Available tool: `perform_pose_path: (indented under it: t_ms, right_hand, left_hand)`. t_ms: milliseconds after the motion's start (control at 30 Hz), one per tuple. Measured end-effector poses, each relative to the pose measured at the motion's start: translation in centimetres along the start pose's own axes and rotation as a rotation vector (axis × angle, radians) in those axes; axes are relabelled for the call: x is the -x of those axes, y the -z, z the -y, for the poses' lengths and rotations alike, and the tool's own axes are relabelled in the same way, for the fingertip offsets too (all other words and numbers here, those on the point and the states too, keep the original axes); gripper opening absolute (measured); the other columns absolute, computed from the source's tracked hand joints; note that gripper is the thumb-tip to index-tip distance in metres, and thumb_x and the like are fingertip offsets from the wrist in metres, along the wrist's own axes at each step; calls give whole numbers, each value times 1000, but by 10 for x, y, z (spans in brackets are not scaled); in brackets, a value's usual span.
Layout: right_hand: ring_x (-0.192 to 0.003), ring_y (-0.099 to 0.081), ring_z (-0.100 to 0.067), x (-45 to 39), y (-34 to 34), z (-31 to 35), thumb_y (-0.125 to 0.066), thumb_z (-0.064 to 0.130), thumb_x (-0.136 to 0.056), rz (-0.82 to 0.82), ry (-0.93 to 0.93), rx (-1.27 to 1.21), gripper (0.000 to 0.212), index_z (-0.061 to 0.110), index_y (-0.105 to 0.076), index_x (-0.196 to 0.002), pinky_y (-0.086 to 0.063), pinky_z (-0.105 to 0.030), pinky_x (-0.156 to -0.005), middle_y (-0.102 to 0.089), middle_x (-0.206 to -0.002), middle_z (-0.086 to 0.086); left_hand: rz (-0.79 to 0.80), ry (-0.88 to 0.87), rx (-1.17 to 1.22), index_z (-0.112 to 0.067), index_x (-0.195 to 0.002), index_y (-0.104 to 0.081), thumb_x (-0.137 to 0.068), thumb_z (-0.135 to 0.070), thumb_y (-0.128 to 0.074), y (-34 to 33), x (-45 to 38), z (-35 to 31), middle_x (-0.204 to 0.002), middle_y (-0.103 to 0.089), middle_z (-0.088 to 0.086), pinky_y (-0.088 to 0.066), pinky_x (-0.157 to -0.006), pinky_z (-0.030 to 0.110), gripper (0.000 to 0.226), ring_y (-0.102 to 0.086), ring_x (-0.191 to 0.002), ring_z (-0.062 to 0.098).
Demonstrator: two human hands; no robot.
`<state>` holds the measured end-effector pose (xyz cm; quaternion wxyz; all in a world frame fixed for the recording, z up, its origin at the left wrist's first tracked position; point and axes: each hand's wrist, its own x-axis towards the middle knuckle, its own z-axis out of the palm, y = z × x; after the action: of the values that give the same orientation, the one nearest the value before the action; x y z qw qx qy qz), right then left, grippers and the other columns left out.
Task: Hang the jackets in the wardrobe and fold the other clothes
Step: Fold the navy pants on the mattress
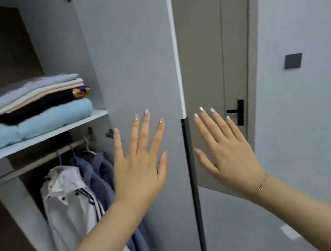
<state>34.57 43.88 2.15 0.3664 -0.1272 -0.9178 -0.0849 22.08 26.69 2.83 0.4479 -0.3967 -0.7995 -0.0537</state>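
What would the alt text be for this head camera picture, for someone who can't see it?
Two open hands, left hand and right hand, are raised before a grey wardrobe door. Inside, folded clothes sit stacked on a shelf, above a white jacket and a blue jacket hanging from a rail.

Soft, even indoor light, cool grey cast.
Upper left of the frame sits dim; motion blur smears the left side; vertical lines bow outward toward the edges.

Pale grey wall (297, 9) on the right carries a dark square switch (293, 61). Beside it, a beige door (208, 43) with black handle (237, 112). Grey floor (251, 230) below.
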Motion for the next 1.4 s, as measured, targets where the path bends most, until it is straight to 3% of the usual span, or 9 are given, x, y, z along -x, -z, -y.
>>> perform_pose_path:
  t_ms: [333,533,767,900,1033,1100,1200,1300,1400]
  right_hand:
    - [-151,-9,-23,209,55,-254,-28,43,-101,107,-472,244,65,13,-11,-156,-15,-47,-121,-9,-163,-7]
    - [-147,-24,-26,359,84,-386,-48,39,-97,227,-733,362,66,10,-27,-153,-25,-50,-118,-22,-160,-10]
    - [-150,-15,-22,506,81,-474,-36,42,-100,412,-1098,407,64,14,-19,-155,-20,-47,-120,-14,-163,-5]
    - [-150,-10,-18,589,46,-513,-34,42,-102,487,-1369,346,63,17,-15,-156,-16,-41,-122,-6,-163,-1]
    - [-150,-5,-14,673,-8,-542,-29,43,-104,600,-1621,257,60,20,-11,-156,-10,-32,-122,1,-164,3]
    - [-149,-10,-14,710,-40,-562,-33,43,-103,607,-1719,215,59,21,-16,-155,-15,-28,-120,-4,-164,3]
    - [-148,-16,-17,763,-101,-599,-40,39,-102,613,-1798,140,58,24,-20,-154,-29,-30,-115,-6,-163,4]
    - [-148,-15,-20,808,-158,-632,-45,40,-100,639,-1798,105,63,30,-15,-155,-36,-33,-109,0,-164,3]
    - [-145,-18,-24,844,-200,-651,-49,45,-97,706,-1795,127,75,36,-3,-155,-38,-38,-106,3,-164,1]
  left_hand:
    - [58,-386,492,-21,-157,-14,-99,-42,-31,-34,-37,-360,-165,-3,9,-13,-118,59,64,-5,-152,25]
    - [203,-622,722,-21,-156,-22,-97,-41,-36,-43,-24,-591,-164,-8,9,-17,-117,60,64,-10,-151,26]
    - [435,-883,891,-20,-154,-25,-97,-42,-29,-74,20,-778,-163,-15,11,-21,-117,59,61,-16,-150,27]
    - [583,-1004,947,-18,-152,-31,-97,-37,-42,-122,51,-879,-161,-20,11,-26,-116,57,60,-22,-148,27]
    - [865,-1136,940,-22,-156,-18,-102,-36,-41,-188,96,-972,-164,-6,6,-13,-121,49,60,-7,-152,22]
    - [1003,-1137,945,-24,-157,-12,-104,-38,-34,-224,120,-1014,-165,-2,3,-10,-122,42,59,-5,-152,19]
    - [1230,-1039,1072,-18,-154,-23,-104,-34,-40,-274,155,-1079,-162,-20,5,-23,-118,36,56,-21,-147,20]
    - [1438,-782,1245,-12,-146,-39,-101,-27,-49,-312,186,-1143,-148,-41,8,-33,-112,35,48,-40,-136,20]
    - [1597,-531,1324,-10,-146,-36,-99,-30,-54,-340,214,-1206,-146,-43,8,-36,-111,36,54,-44,-132,22]
